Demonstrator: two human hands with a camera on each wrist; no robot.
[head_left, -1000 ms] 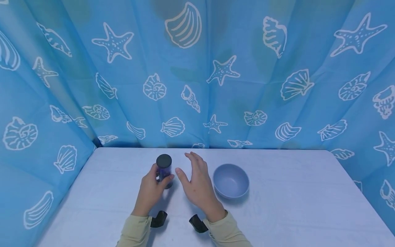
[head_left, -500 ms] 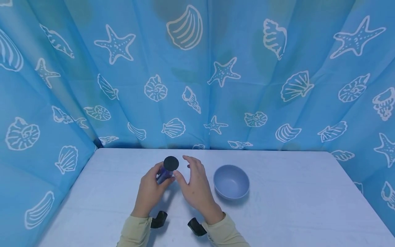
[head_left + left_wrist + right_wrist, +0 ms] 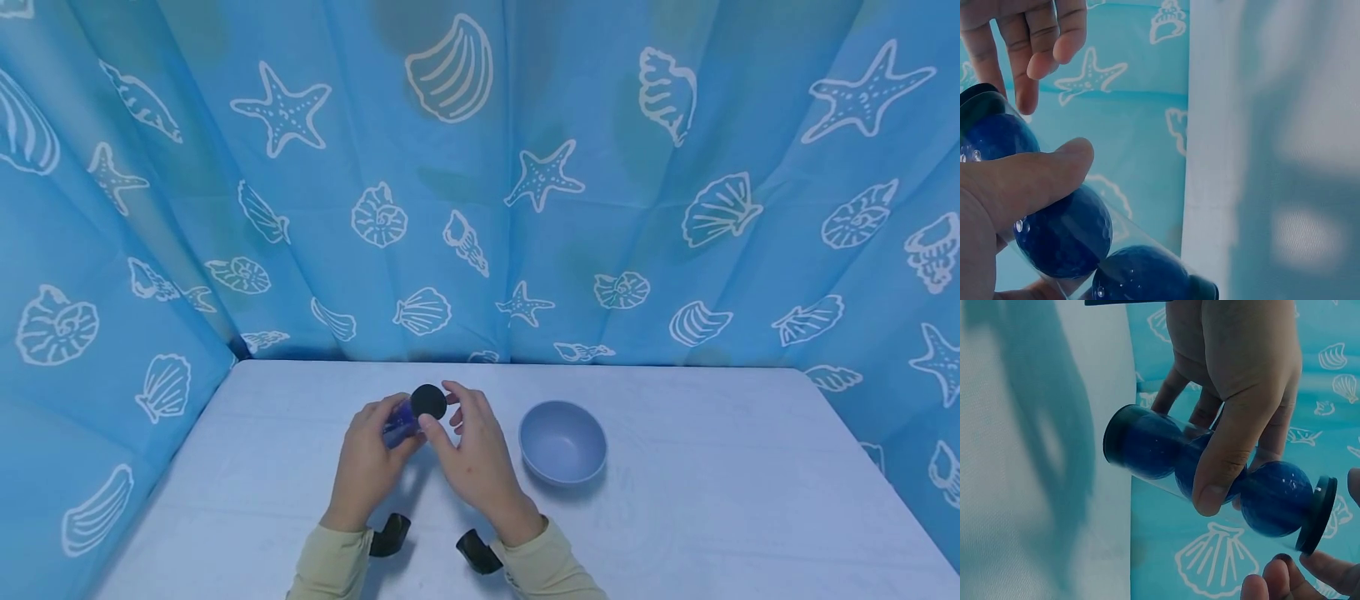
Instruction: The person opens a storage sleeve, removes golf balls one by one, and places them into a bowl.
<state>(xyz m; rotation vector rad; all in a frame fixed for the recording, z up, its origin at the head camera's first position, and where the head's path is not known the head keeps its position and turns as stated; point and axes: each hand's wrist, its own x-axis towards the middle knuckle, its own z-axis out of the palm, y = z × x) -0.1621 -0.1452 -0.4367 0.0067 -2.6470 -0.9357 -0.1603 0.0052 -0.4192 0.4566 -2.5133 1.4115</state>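
My left hand (image 3: 367, 458) grips a clear tube (image 3: 399, 425) holding dark blue dimpled balls, which look like golf balls. It is held up, tilted, its black cap (image 3: 428, 402) toward the right hand. In the right wrist view, three balls show in line, the middle ball (image 3: 1194, 472) partly behind the left thumb (image 3: 1219, 469). My right hand (image 3: 476, 462) is beside the cap with fingers spread and loosely bent. Its fingertips (image 3: 1317, 561) are right at the cap's rim, its thumb on the near side. A second black cap (image 3: 1121, 434) closes the tube's other end.
A blue-grey bowl (image 3: 562, 442) stands on the white-covered table (image 3: 712, 483), just right of the right hand. Black wrist devices (image 3: 478, 552) sit by both sleeves. A blue curtain (image 3: 570, 242) with shells and starfish hangs behind the table's far edge.
The left hand has lifted the tube from standing upright and tilted its top rightward, toward the right hand. The right hand has come slightly closer, its fingers now around the cap.
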